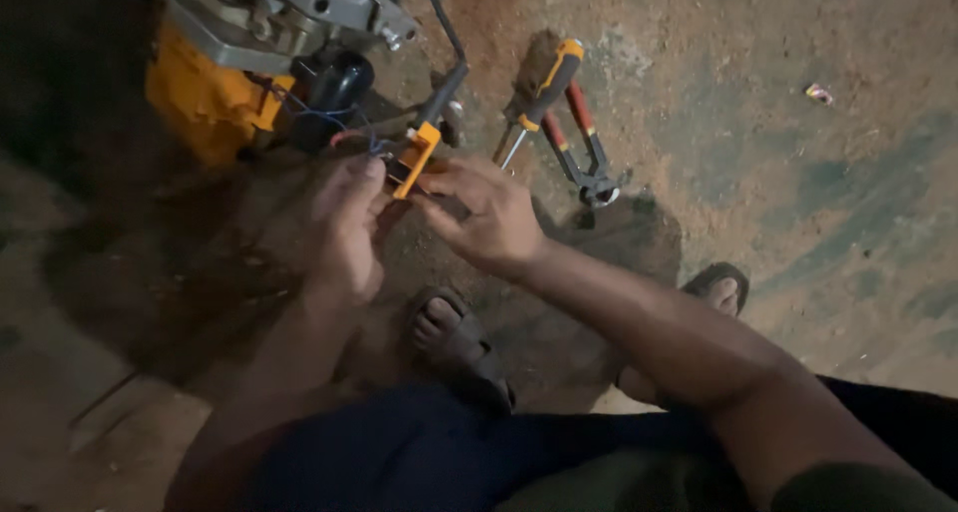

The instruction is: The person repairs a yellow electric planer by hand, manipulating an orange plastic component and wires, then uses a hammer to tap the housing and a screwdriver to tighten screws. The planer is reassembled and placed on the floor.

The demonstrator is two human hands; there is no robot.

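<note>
My left hand (346, 223) and my right hand (479, 213) meet over a small orange switch piece (414, 159) with thin blue and red wires (339, 123) running to it. Both hands pinch at this piece from either side. A black cable (439, 93) leads up from it. The wires go to an orange and grey power tool (249, 53) lying on the ground at the upper left, partly out of frame.
A screwdriver with an orange and black handle (544, 85) and red-handled pliers (581, 143) lie on the dirt ground just right of my hands. My feet in dark sandals (459, 342) rest below. A small scrap (818, 93) lies at the upper right.
</note>
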